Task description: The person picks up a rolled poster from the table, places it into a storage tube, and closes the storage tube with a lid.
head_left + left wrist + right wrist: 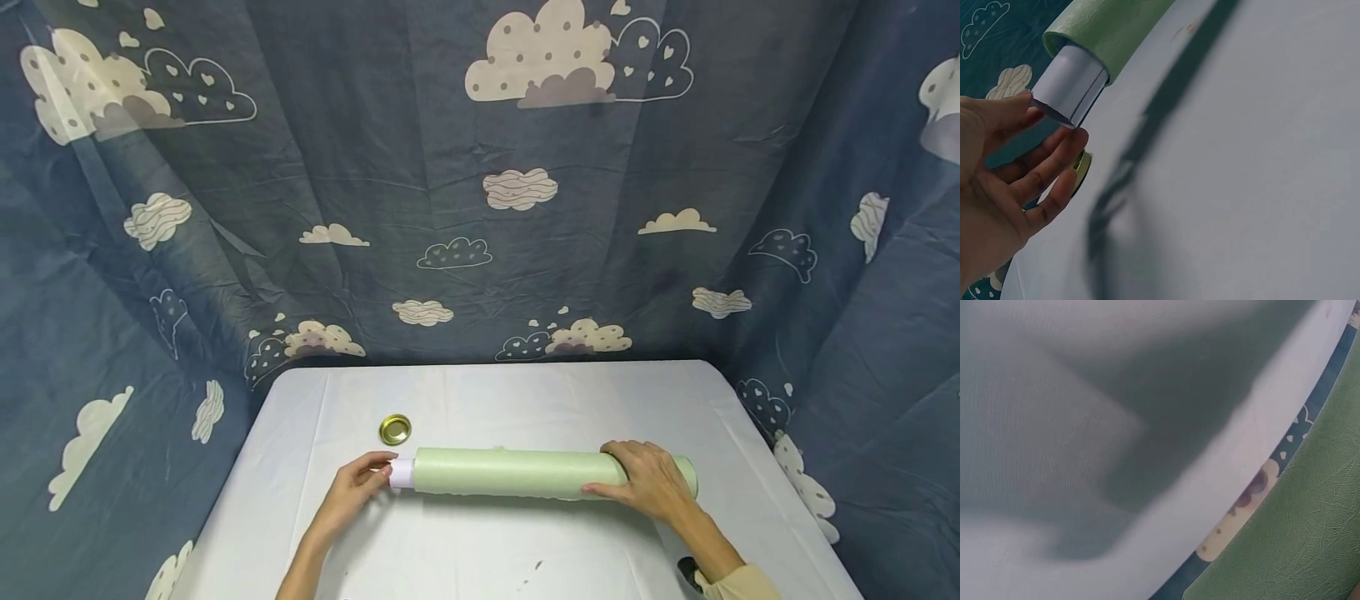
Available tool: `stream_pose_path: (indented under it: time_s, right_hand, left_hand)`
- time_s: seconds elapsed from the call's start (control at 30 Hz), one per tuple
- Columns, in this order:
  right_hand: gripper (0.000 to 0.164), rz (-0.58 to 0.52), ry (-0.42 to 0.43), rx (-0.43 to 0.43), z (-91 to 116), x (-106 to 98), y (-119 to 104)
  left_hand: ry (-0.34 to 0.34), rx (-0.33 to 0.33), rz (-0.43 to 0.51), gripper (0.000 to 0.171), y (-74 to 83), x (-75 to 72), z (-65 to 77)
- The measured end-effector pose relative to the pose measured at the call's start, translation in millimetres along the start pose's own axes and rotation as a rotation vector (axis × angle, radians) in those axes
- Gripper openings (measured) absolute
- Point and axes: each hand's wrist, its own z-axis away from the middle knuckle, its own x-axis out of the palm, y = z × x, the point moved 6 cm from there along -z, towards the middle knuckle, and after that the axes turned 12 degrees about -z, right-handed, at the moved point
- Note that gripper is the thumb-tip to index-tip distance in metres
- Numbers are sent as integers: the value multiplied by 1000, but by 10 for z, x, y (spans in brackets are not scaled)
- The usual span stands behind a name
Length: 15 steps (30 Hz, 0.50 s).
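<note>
A long light-green tube (pixel 510 472) with a textured surface lies crosswise, held over the white table, its shadow below it. From its left end sticks a roll of white paper (pixel 402 473); in the left wrist view the paper's (pixel 1071 81) overlapping edge shows. My left hand (pixel 351 493) pinches the end of this roll between thumb and fingers. Near the tube's right end my right hand (pixel 651 482) grips it from above, thumb on the near side. The right wrist view shows the tube (pixel 1291 531) along its right edge, the hand almost wholly out of frame.
A round gold-coloured lid (pixel 394 429) lies on the white table (pixel 525 400) behind the paper end. Small brownish marks (pixel 537 565) show on the cloth near the front. A dark blue curtain (pixel 420 167) with cloud prints surrounds the table at the back and sides.
</note>
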Motion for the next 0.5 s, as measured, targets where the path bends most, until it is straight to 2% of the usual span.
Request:
stream_pose_path:
  time_s: [0.27,0.5]
  right_hand:
    - [69,-3,-6,4,22,22,-7]
    - [70,-1,-5,18,43,38,-7]
  left_hand:
    - [-54,52,-5,36,32,139,8]
    - [-42,102,14,36,72,197,16]
